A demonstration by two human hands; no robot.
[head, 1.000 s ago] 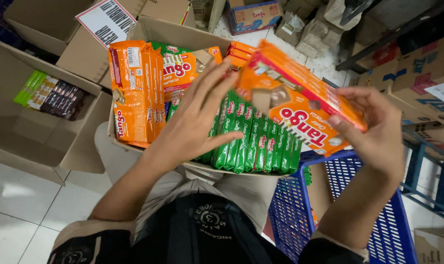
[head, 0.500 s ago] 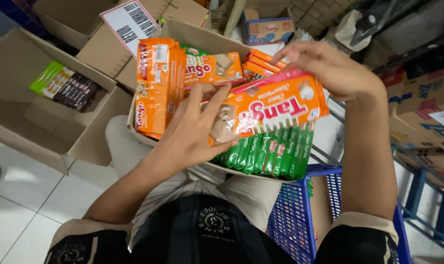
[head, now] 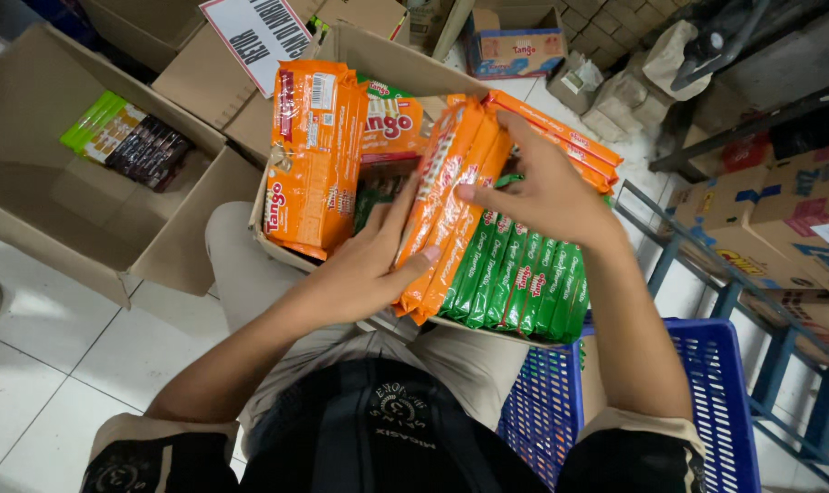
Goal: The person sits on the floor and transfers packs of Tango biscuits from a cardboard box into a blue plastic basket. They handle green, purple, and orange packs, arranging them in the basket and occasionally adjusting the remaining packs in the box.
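A cardboard box (head: 387, 50) rests on my lap, packed with snack packs. My left hand (head: 369, 260) presses against the side of an orange wafer pack (head: 451, 192) standing on edge in the box. My right hand (head: 547, 187) grips the same orange pack from the right and top. A row of green wafer packs (head: 524, 283) stands upright beside it. More orange packs (head: 309, 155) stand at the box's left side, and others (head: 560, 137) lie behind my right hand.
An open cardboard box (head: 49, 210) on the left holds green and dark packs (head: 131, 141). A blue plastic basket (head: 716, 402) stands at my right knee. Stacked cartons (head: 780, 219) sit on a blue metal rack at right. White tiled floor (head: 58, 365) lies below.
My right hand has brought the orange pack down from a flat tilt and stood it on edge in the box. My left hand shifted to brace it.
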